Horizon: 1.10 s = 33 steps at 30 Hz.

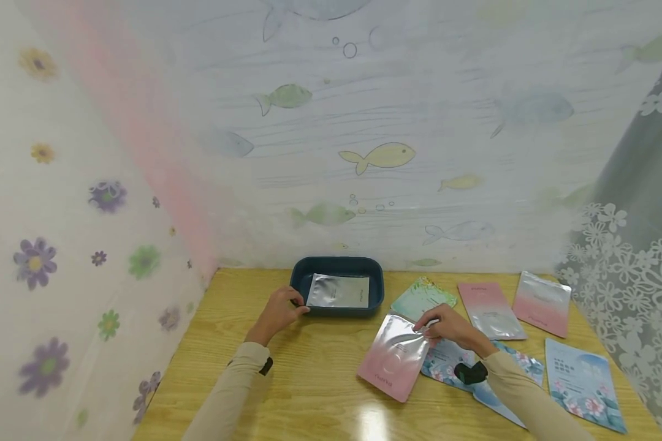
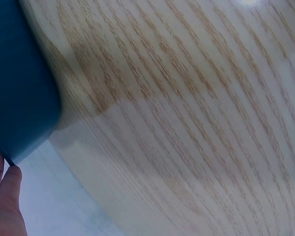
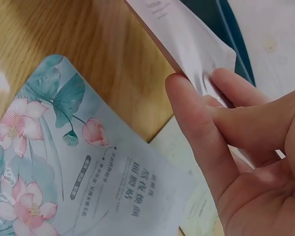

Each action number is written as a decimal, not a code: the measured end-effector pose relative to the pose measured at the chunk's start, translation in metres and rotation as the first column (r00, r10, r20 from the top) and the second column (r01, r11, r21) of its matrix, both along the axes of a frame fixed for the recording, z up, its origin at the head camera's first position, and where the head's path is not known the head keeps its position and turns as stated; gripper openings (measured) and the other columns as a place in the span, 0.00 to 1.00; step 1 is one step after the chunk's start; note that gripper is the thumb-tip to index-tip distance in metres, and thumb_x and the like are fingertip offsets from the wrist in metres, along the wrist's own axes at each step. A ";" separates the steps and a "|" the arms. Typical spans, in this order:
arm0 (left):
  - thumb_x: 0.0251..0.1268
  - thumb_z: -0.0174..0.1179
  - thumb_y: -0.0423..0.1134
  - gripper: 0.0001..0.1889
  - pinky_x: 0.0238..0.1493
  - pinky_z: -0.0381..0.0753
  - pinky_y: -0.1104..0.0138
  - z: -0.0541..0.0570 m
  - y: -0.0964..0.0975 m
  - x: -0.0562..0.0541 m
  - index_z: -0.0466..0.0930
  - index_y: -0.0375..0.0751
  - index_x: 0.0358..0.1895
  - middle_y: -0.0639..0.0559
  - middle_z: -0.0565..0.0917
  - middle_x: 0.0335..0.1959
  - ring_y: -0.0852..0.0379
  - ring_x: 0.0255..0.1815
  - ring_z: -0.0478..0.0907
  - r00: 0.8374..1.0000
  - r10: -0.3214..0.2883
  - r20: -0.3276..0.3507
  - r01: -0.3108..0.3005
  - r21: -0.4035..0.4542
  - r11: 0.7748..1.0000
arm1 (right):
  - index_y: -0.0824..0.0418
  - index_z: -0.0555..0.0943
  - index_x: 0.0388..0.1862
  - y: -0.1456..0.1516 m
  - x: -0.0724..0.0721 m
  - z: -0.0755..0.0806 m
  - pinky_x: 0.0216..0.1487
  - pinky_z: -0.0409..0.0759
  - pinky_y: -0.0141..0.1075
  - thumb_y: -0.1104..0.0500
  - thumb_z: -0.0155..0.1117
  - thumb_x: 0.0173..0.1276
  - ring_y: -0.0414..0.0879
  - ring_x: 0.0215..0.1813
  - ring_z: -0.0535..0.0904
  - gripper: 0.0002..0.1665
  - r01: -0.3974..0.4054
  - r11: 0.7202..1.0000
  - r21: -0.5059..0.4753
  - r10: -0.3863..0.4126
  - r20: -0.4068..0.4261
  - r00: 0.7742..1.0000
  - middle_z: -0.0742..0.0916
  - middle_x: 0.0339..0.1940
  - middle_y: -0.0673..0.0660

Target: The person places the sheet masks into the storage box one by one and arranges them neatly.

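My left hand (image 1: 279, 313) pinches the near left corner of the rim of a dark blue plastic bin (image 1: 336, 312). In the left wrist view, thumb and finger of that hand (image 2: 7, 199) meet at the edge of the bin (image 2: 21, 83). A silver face mask packet (image 1: 338, 291) lies flat inside. With thumb and fingers, my right hand (image 1: 452, 327) grips the upper right corner of a pink and silver face mask packet (image 1: 395, 361), tilted to the right of the bin. The right wrist view shows this packet (image 3: 186, 44) edge-on in the right hand (image 3: 255, 157).
A pink packet (image 1: 491, 309) and a silver-pink packet (image 1: 542, 304) lie at the back right of the wooden table (image 1: 303, 380). Blue floral packets (image 1: 585, 383) lie nearer, some beneath my right arm. A green packet (image 1: 422, 297) is beside the bin. Printed curtains (image 1: 287, 184) border the table.
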<state>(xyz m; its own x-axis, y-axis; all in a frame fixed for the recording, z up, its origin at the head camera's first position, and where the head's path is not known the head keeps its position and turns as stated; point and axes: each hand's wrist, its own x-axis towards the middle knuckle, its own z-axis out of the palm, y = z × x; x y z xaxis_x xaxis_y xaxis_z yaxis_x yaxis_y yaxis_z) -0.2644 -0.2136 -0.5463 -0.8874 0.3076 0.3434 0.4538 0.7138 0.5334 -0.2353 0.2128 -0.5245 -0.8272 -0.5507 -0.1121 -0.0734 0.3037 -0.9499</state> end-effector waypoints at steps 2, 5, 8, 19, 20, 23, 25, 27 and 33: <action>0.48 0.74 0.38 0.10 0.38 0.76 0.60 0.000 0.000 0.000 0.79 0.46 0.22 0.54 0.76 0.25 0.56 0.33 0.73 1.000 0.000 0.002 0.000 0.002 1.000 | 0.79 0.80 0.41 0.003 0.002 0.002 0.30 0.81 0.52 0.77 0.55 0.60 0.53 0.24 0.80 0.12 0.011 1.000 -0.008 -0.011 0.008 1.000 0.83 0.39 0.72; 0.47 0.74 0.37 0.10 0.37 0.76 0.60 0.000 0.000 0.000 0.79 0.47 0.22 0.54 0.76 0.25 0.56 0.32 0.73 1.000 0.001 -0.003 -0.001 0.001 1.000 | 0.78 0.80 0.43 0.005 0.004 0.006 0.31 0.81 0.52 0.76 0.55 0.61 0.54 0.25 0.81 0.12 0.039 0.999 -0.018 -0.038 0.026 0.999 0.83 0.41 0.71; 0.46 0.74 0.37 0.10 0.37 0.76 0.60 0.000 -0.001 0.000 0.79 0.46 0.22 0.54 0.76 0.25 0.56 0.32 0.73 1.000 0.005 -0.008 -0.005 0.000 1.000 | 0.79 0.79 0.45 0.007 0.007 0.010 0.32 0.81 0.50 0.75 0.55 0.62 0.53 0.25 0.81 0.13 0.066 0.997 -0.035 -0.064 0.042 0.997 0.82 0.44 0.71; 0.47 0.74 0.37 0.10 0.37 0.76 0.61 0.001 0.000 0.001 0.80 0.44 0.22 0.53 0.76 0.25 0.56 0.32 0.73 1.000 0.000 -0.007 0.000 0.005 1.000 | 0.80 0.78 0.47 0.008 0.007 0.019 0.34 0.82 0.45 0.73 0.56 0.63 0.47 0.30 0.82 0.14 0.152 0.984 -0.097 -0.147 0.056 0.988 0.82 0.43 0.69; 0.47 0.74 0.37 0.10 0.37 0.76 0.61 0.001 0.000 0.001 0.80 0.44 0.22 0.54 0.76 0.25 0.56 0.32 0.73 1.000 0.000 -0.010 0.000 0.003 1.000 | 0.80 0.78 0.47 0.007 0.006 0.020 0.34 0.83 0.45 0.73 0.57 0.63 0.47 0.30 0.82 0.14 0.161 0.982 -0.100 -0.156 0.057 0.986 0.82 0.43 0.69; 0.47 0.74 0.37 0.10 0.37 0.76 0.61 0.001 0.000 0.001 0.80 0.45 0.22 0.54 0.76 0.25 0.56 0.32 0.73 1.000 0.000 -0.016 0.000 -0.002 1.000 | 0.80 0.78 0.47 0.004 0.005 0.021 0.34 0.82 0.46 0.73 0.57 0.63 0.47 0.31 0.81 0.14 0.184 0.977 -0.104 -0.179 0.050 0.983 0.82 0.43 0.68; 0.48 0.74 0.37 0.10 0.37 0.76 0.61 0.000 -0.001 0.000 0.80 0.45 0.22 0.54 0.76 0.25 0.56 0.32 0.73 1.000 0.002 -0.015 -0.002 -0.005 1.000 | 0.80 0.78 0.47 0.003 0.004 0.022 0.35 0.82 0.46 0.73 0.57 0.63 0.46 0.31 0.81 0.15 0.199 0.974 -0.104 -0.195 0.049 0.980 0.82 0.43 0.67; 0.48 0.74 0.37 0.10 0.37 0.76 0.60 -0.001 -0.001 0.000 0.80 0.45 0.22 0.53 0.77 0.25 0.55 0.32 0.73 1.000 0.001 -0.014 -0.001 -0.003 1.000 | 0.80 0.78 0.48 0.002 0.003 0.023 0.35 0.82 0.46 0.72 0.57 0.63 0.47 0.29 0.82 0.15 0.214 0.971 -0.105 -0.210 0.046 0.977 0.82 0.44 0.67; 0.47 0.74 0.36 0.09 0.36 0.75 0.60 -0.003 -0.001 -0.001 0.81 0.43 0.22 0.51 0.77 0.25 0.54 0.32 0.73 1.000 -0.003 -0.031 0.004 0.020 1.000 | 0.79 0.77 0.51 -0.004 0.000 0.028 0.38 0.82 0.45 0.72 0.56 0.65 0.49 0.31 0.83 0.16 0.252 0.960 -0.118 -0.248 0.049 0.968 0.79 0.50 0.71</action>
